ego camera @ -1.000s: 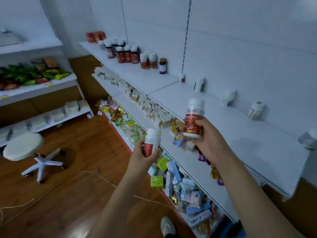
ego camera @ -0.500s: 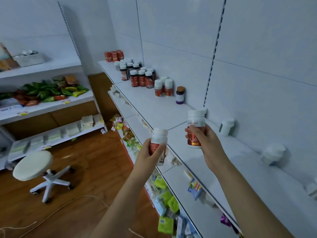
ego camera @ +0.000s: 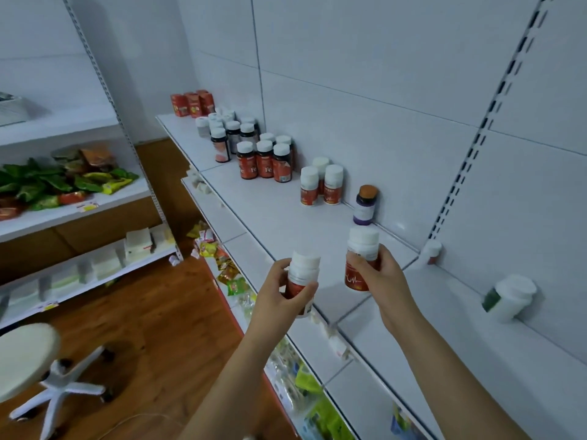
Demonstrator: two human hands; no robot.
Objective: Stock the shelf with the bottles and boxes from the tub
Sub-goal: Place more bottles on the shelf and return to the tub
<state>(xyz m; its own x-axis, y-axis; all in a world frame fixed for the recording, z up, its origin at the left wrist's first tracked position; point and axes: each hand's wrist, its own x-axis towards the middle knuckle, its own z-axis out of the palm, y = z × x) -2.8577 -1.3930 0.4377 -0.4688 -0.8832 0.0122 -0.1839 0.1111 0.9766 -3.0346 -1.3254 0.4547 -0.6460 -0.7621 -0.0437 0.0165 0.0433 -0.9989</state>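
A white-capped red bottle (ego camera: 301,282) is gripped in the left hand (ego camera: 279,298), held in the air at the front edge of the white shelf (ego camera: 279,217). A second white-capped red bottle (ego camera: 360,260) is gripped upright in the right hand (ego camera: 382,281), above the shelf. Further back on the shelf, a brown-capped purple bottle (ego camera: 365,204) is seen against the wall, then a cluster of three red-labelled bottles (ego camera: 320,184) and a group of dark bottles (ego camera: 265,158). Red boxes (ego camera: 192,103) are stood at the far end. A white stool (ego camera: 28,354) is seen on the wooden floor (ego camera: 152,328).
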